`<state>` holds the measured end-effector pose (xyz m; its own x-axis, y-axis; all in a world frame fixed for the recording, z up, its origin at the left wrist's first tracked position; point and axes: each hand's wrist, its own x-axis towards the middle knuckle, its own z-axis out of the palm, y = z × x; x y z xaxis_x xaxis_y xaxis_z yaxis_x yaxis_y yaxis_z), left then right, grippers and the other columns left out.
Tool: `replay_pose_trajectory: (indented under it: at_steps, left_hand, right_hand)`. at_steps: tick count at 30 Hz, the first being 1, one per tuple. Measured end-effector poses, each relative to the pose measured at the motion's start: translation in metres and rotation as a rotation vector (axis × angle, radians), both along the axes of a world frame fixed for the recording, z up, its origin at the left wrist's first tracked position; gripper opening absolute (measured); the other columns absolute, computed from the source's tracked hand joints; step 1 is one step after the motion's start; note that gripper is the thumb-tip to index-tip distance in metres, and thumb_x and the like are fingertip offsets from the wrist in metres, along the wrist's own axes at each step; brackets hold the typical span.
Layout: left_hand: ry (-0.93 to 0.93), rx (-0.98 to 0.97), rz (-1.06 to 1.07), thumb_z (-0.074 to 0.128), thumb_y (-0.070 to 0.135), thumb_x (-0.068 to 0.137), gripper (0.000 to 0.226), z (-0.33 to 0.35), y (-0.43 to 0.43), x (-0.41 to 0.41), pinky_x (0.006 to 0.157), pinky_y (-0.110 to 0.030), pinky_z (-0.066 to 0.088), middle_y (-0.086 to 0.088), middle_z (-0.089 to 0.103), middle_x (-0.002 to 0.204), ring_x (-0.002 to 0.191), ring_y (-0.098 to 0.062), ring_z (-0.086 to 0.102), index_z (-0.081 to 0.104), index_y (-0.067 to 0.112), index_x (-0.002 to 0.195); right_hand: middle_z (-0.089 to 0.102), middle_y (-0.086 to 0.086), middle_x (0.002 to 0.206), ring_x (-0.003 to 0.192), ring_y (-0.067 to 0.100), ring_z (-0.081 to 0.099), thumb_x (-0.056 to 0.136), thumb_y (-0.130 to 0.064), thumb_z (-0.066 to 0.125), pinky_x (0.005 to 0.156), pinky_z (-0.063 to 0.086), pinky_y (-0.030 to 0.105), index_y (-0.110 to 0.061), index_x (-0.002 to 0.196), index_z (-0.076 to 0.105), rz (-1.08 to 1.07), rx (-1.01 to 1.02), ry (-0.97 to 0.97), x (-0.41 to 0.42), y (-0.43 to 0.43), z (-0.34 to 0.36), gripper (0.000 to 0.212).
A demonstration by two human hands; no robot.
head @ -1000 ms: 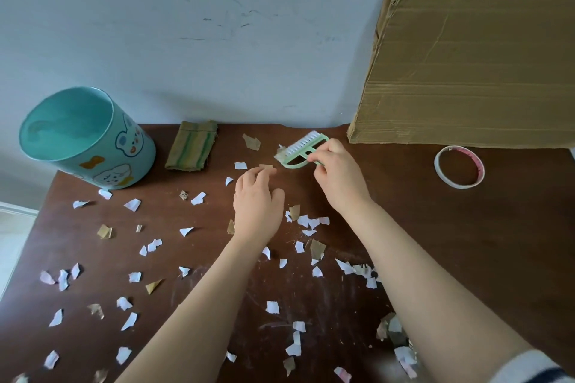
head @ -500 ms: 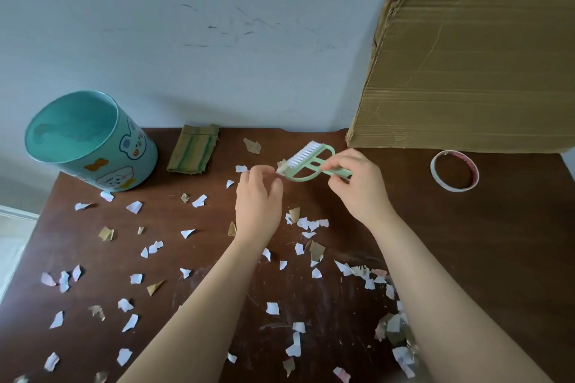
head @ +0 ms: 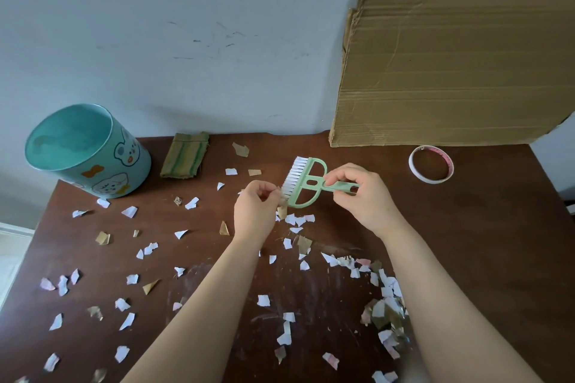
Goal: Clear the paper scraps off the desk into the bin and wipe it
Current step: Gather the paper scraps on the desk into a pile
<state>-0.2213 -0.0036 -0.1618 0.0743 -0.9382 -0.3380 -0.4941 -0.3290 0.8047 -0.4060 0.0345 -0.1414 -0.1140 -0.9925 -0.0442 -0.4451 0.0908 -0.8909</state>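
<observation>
Nearest you, well short of the brush (head: 306, 185), torn paper scraps (head: 263, 301) in white, pink and tan lie scattered over the dark brown desk (head: 482, 258). They spread thinly to the brush's near left and more thickly to its near right, where a heap (head: 382, 311) sits against your right forearm. Pale scuffed streaks mark the wood between your forearms.

Your left hand (head: 253, 216) is just left of the brush. Its fingers are curled, and thumb and fingertips close in a pinch on a tan scrap (head: 282, 210) at the lower corner of the white bristles (head: 294, 177). Your right hand (head: 364, 196) has the brush itself, thumb and curled fingers wrapped round the green handle, with the bristle row pointing left and away from you.

Beyond the brush to the left, a folded green-striped cloth (head: 185, 159) lies flat by the desk's back edge. Farther left of the brush stands the teal bin (head: 124, 171) with cartoon bears on its side, its open top in view. Right of the brush, a roll of tape (head: 412, 166) lies flat. Beyond the brush on the right, a sheet of cardboard (head: 451, 71) leans against the pale wall (head: 217, 40), its lower edge on the desk.
</observation>
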Motion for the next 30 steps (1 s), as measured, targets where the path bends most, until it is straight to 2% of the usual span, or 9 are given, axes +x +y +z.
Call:
replay_pose_trajectory:
  at_steps: [4,6,9,14,18,21,23,26,30]
  left_hand:
    - [-0.053,-0.03,-0.029,0.054,0.019,0.092,0.007,0.004,0.005,0.0,0.049,-0.015,0.033,0.006,0.064,0.084,0.057,-0.007,0.048,0.06,0.019,0.088]
    - [-0.077,-0.036,-0.037,0.05,0.019,0.093,0.011,0.006,0.008,0.001,0.048,-0.013,0.032,0.009,0.063,0.085,0.057,-0.007,0.048,0.059,0.018,0.086]
    - [-0.073,-0.042,-0.037,0.048,0.017,0.092,0.017,0.008,0.011,0.003,0.05,-0.018,0.032,0.006,0.066,0.084,0.054,-0.007,0.046,0.06,0.016,0.08]
    - [-0.1,0.008,-0.078,0.047,0.021,0.094,0.024,0.011,0.015,0.01,0.057,-0.025,0.038,-0.002,0.069,0.086,0.065,-0.013,0.052,0.069,0.011,0.089]
    - [-0.21,-0.036,-0.096,0.059,0.025,0.089,0.023,0.01,0.018,0.016,0.056,-0.022,0.039,0.002,0.063,0.076,0.061,-0.015,0.053,0.066,0.009,0.074]
    - [-0.237,-0.022,-0.09,0.067,0.022,0.083,0.021,0.011,0.017,0.018,0.058,-0.026,0.042,0.004,0.056,0.074,0.062,-0.017,0.053,0.056,0.018,0.066]
    - [-0.282,-0.039,-0.11,0.069,0.014,0.078,0.024,0.011,0.017,0.02,0.059,-0.025,0.039,0.004,0.055,0.08,0.07,-0.016,0.051,0.049,0.023,0.069]
    - [-0.25,-0.051,-0.133,0.069,0.014,0.079,0.02,0.01,0.014,0.023,0.063,-0.024,0.041,0.007,0.057,0.086,0.081,-0.013,0.054,0.053,0.024,0.085]
    - [-0.137,-0.071,-0.086,0.063,0.029,0.087,0.009,0.008,0.01,0.024,0.056,-0.019,0.039,0.012,0.055,0.074,0.068,-0.007,0.053,0.059,0.021,0.088]
  right_hand:
    - [0.065,-0.009,0.096,0.096,0.004,0.058,0.076,0.007,0.062,0.081,0.042,0.009,-0.031,0.074,0.062,0.002,0.016,0.019,0.0,0.005,0.002,0.037]
    - [0.064,-0.008,0.096,0.095,0.004,0.057,0.077,0.005,0.063,0.078,0.042,0.006,-0.026,0.075,0.063,0.001,0.029,0.05,0.001,0.008,0.001,0.032]
    - [0.063,-0.008,0.096,0.093,0.004,0.055,0.079,0.002,0.064,0.068,0.038,-0.002,-0.021,0.079,0.064,-0.085,0.024,0.122,0.001,0.009,-0.001,0.023]
    - [0.066,-0.008,0.09,0.077,0.006,0.056,0.083,-0.008,0.065,0.058,0.037,0.002,-0.017,0.083,0.065,-0.237,-0.041,0.197,0.004,0.006,0.0,0.01]
    - [0.065,-0.009,0.086,0.071,0.006,0.057,0.085,-0.012,0.065,0.055,0.037,0.006,-0.016,0.087,0.067,-0.257,-0.04,0.193,0.008,0.003,-0.002,0.005]
    - [0.064,-0.01,0.087,0.072,0.007,0.058,0.085,-0.013,0.065,0.056,0.039,0.01,-0.016,0.088,0.067,-0.262,-0.024,0.197,0.011,0.002,-0.005,0.004]
    - [0.064,-0.01,0.087,0.073,0.008,0.059,0.085,-0.013,0.065,0.057,0.04,0.01,-0.016,0.088,0.067,-0.267,-0.02,0.195,0.013,0.001,-0.006,0.004]
    - [0.064,-0.01,0.086,0.072,0.006,0.056,0.085,-0.013,0.066,0.056,0.038,0.005,-0.017,0.087,0.067,-0.287,-0.037,0.188,0.015,-0.002,-0.006,0.005]
    - [0.064,-0.011,0.087,0.072,0.005,0.054,0.083,-0.016,0.069,0.059,0.037,0.004,-0.015,0.087,0.067,-0.256,-0.076,0.206,0.02,-0.011,-0.004,0.004]
